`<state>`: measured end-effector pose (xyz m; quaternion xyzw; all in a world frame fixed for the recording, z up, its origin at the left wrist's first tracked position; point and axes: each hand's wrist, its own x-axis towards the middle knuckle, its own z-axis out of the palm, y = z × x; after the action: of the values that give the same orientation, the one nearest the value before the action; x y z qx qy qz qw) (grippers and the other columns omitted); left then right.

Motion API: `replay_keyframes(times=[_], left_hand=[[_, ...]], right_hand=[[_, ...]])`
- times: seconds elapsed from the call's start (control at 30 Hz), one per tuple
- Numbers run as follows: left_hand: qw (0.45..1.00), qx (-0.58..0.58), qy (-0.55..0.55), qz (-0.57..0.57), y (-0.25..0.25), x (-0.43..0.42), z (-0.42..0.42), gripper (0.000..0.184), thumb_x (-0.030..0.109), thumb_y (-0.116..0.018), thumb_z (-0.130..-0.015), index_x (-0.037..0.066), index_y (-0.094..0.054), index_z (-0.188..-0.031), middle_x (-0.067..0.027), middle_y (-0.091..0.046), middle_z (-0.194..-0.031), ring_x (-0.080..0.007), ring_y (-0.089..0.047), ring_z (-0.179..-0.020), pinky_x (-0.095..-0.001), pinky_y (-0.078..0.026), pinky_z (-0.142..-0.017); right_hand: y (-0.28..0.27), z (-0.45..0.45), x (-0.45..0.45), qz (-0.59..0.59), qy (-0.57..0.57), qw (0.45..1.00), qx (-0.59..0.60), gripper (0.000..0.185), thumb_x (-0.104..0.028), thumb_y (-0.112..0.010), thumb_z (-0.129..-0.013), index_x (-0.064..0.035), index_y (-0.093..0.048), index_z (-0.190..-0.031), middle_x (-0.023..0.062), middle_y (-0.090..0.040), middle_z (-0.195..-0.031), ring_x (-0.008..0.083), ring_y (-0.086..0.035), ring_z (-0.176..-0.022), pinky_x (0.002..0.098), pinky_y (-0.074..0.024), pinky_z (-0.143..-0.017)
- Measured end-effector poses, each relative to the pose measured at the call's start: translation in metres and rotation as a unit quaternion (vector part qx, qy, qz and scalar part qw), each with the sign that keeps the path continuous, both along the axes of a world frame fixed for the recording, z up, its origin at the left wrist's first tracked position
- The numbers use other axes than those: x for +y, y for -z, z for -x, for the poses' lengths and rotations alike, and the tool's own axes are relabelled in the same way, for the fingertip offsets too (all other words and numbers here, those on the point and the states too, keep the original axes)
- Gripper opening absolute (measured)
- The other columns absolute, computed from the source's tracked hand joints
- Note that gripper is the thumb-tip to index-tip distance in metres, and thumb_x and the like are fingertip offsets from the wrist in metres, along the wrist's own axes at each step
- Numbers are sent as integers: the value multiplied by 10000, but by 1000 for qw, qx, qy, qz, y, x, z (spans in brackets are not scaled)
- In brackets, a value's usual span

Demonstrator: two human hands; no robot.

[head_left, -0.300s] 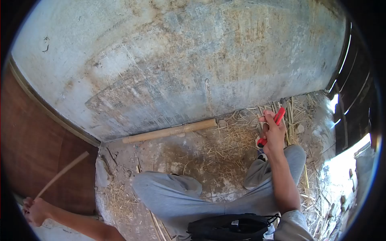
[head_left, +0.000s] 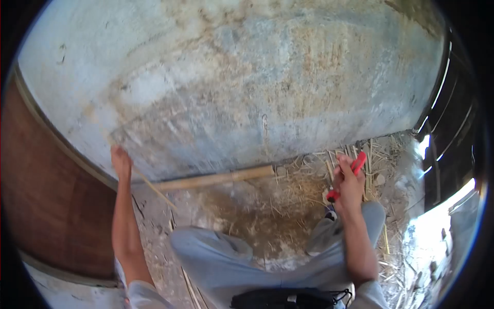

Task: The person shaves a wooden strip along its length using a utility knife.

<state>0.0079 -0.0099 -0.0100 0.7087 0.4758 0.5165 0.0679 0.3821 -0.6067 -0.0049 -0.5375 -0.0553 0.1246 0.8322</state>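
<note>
Strip (head_left: 155, 189), thin and pale, sits pinched in the left hand (head_left: 121, 160), slanting across the left end of a light pole (head_left: 221, 177) that lies along the foot of the wall (head_left: 309, 77). The right hand (head_left: 351, 188) is curled around a red tool (head_left: 359, 162) above the right knee (head_left: 371, 219); the strip's upper end is blurred.

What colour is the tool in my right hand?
The tool is red, with black at one end: head view.
</note>
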Motion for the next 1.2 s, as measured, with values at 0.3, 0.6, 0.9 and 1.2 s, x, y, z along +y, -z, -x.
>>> replay_keyframes(times=[0.3,0.6,0.9,1.2], left_hand=[[975,-20,-150,-163,67,-100,129,357,247,-399,-1043,-59,-573,-981,-209,-607,-850,-368,-566,-776,-442,-465,-765],[964,45,-263,15,158,-289,251,486,388,-438,-1038,-41,-457,-811,-195,-462,-697,-331,-429,-652,-458,-384,-647],[917,202,-278,202,304,-452,301,488,360,-609,-942,1,-468,-643,-165,-493,-560,-347,-485,-503,-487,-361,-508],[868,248,-253,349,344,-512,279,331,310,-554,-951,10,-544,-814,-243,-644,-736,-444,-624,-690,-547,-428,-605]], right_hand=[[3,2,-28,-6,-21,999,-24,174,-187,-625,-970,-29,-658,-1037,-9,-579,-651,18,-368,-439,208,-247,-395],[-5,-8,-62,-43,-16,999,-12,171,-181,-618,-969,-36,-635,-1058,-18,-570,-702,25,-368,-440,197,-257,-379],[86,-99,-183,299,287,887,-201,234,-266,-673,-925,-41,-681,-860,-15,-537,-592,107,-469,-478,304,-321,-423],[385,-35,-337,648,61,755,-83,307,-265,-586,-879,21,-700,-889,259,-682,-798,353,-698,-720,484,-467,-601]])
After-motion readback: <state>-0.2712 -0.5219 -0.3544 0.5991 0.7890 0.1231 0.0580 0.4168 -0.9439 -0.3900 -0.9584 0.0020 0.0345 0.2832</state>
